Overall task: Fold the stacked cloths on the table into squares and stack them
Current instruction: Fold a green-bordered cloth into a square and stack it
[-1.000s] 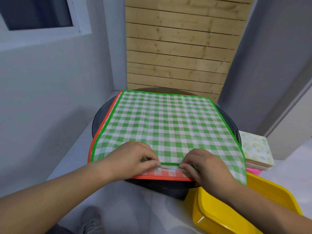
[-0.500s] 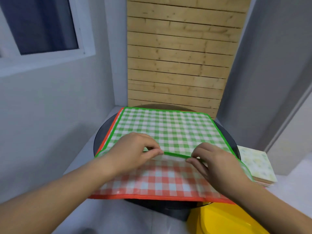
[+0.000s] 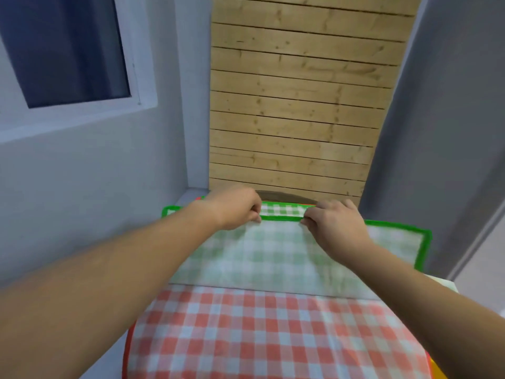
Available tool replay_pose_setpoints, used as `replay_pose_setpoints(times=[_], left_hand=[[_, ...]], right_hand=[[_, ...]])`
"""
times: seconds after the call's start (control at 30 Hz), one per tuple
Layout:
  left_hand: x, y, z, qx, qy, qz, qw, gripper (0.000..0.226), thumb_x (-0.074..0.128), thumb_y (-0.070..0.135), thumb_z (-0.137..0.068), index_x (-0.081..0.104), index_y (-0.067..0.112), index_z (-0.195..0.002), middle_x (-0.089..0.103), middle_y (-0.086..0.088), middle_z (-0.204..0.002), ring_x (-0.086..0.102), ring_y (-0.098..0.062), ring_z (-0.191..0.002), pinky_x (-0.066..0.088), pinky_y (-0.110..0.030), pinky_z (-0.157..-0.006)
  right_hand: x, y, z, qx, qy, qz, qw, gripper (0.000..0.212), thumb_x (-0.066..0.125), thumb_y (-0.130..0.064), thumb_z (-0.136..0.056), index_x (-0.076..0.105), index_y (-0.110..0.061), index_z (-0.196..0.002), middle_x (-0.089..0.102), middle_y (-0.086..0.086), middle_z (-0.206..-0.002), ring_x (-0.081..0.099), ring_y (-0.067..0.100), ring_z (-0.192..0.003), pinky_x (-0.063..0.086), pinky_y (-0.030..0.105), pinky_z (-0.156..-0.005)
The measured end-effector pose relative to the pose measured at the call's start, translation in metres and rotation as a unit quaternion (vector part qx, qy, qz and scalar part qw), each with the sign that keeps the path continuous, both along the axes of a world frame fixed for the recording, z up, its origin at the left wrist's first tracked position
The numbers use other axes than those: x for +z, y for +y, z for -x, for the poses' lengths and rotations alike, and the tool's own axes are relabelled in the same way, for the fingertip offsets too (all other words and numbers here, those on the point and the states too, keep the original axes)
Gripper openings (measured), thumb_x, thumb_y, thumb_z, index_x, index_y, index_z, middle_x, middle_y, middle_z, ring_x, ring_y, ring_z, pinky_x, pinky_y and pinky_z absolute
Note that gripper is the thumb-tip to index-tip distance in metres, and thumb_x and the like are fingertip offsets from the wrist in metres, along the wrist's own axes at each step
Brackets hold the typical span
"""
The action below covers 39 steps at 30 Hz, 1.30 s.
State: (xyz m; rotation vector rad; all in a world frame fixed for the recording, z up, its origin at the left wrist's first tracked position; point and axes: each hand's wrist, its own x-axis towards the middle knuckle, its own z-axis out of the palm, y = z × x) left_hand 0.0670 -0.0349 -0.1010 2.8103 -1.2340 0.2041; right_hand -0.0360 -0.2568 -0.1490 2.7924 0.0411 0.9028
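Head view: my left hand [image 3: 235, 207] and right hand [image 3: 333, 225] pinch the green checked cloth [image 3: 273, 258] by its hem, doubled over at the far bench [image 3: 284, 196] edge, atop the red checked cloth [image 3: 273, 337]. I judge it thin, limp and light, and holding nearer the corners should control it better.

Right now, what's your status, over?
Left hand and right hand pinch green cloth edge, folded to far side. Red cloth underneath. Nothing blocking the fold.
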Motion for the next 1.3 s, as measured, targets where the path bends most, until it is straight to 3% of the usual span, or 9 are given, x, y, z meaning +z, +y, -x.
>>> replay_pose_setpoints(times=[0.07,0.17,0.27,0.37,0.53,0.77,1.3], left_hand=[[-0.018,-0.008,-0.017,0.037,0.061,0.036,0.997,0.022,0.069,0.040,-0.092,0.071,0.019,-0.085,0.069,0.003,-0.085,0.063,-0.022,-0.084,0.046,-0.030,-0.067],[-0.056,-0.014,-0.037,0.087,0.133,0.099,0.982,0.029,0.072,0.040,-0.089,0.068,0.014,-0.076,0.068,0.002,-0.077,0.064,-0.021,-0.079,0.053,-0.033,-0.072],[-0.095,-0.017,-0.047,0.117,0.173,0.133,0.969,0.035,0.070,0.043,-0.090,0.062,0.016,-0.070,0.065,0.003,-0.074,0.063,-0.020,-0.076,0.054,-0.036,-0.075],[-0.119,-0.021,-0.049,0.128,0.134,0.164,0.969,0.034,0.069,0.046,-0.089,0.060,0.022,-0.068,0.063,0.008,-0.075,0.061,-0.018,-0.079,0.053,-0.036,-0.076],[-0.139,-0.024,-0.048,0.127,0.068,0.213,0.966,0.022,0.065,0.047,-0.091,0.064,0.028,-0.080,0.058,0.008,-0.090,0.052,-0.018,-0.093,0.044,-0.037,-0.086],[-0.149,-0.024,-0.046,0.138,0.074,0.269,0.950,0.012,0.067,0.044,-0.091,0.067,0.033,-0.087,0.057,0.012,-0.093,0.049,-0.017,-0.097,0.038,-0.035,-0.087],[-0.145,-0.030,-0.044,0.144,0.080,0.248,0.955,0.009,0.063,0.039,-0.095,0.068,0.035,-0.088,0.056,0.010,-0.094,0.048,-0.017,-0.098,0.040,-0.035,-0.086]], right_hand=[[-0.011,-0.005,-0.019,-0.023,0.037,-0.054,0.998,0.019,0.061,-0.041,-0.092,0.071,-0.025,-0.087,0.064,-0.001,-0.084,0.059,0.029,-0.089,0.032,0.037,-0.075],[-0.032,-0.015,-0.042,-0.053,0.122,-0.136,0.982,0.024,0.054,-0.047,-0.094,0.070,-0.029,-0.097,0.064,-0.002,-0.100,0.054,0.025,-0.105,0.034,0.037,-0.084],[-0.056,-0.024,-0.057,-0.052,0.173,-0.205,0.962,0.025,0.056,-0.048,-0.092,0.071,-0.028,-0.091,0.064,0.000,-0.100,0.055,0.026,-0.103,0.043,0.037,-0.087],[-0.075,-0.033,-0.064,-0.052,0.190,-0.243,0.950,0.026,0.058,-0.050,-0.089,0.069,-0.027,-0.088,0.061,0.000,-0.096,0.055,0.024,-0.099,0.047,0.037,-0.087],[-0.086,-0.041,-0.069,-0.037,0.159,-0.283,0.945,0.022,0.065,-0.048,-0.087,0.063,-0.029,-0.077,0.057,-0.003,-0.087,0.053,0.021,-0.091,0.046,0.038,-0.081],[-0.097,-0.042,-0.071,-0.042,0.138,-0.319,0.937,0.024,0.066,-0.051,-0.085,0.059,-0.031,-0.074,0.056,-0.007,-0.089,0.051,0.019,-0.093,0.043,0.040,-0.083],[-0.101,-0.047,-0.070,0.017,0.084,-0.365,0.927,0.024,0.063,-0.055,-0.076,0.061,-0.032,-0.078,0.062,-0.013,-0.084,0.056,0.013,-0.086,0.050,0.046,-0.082]])
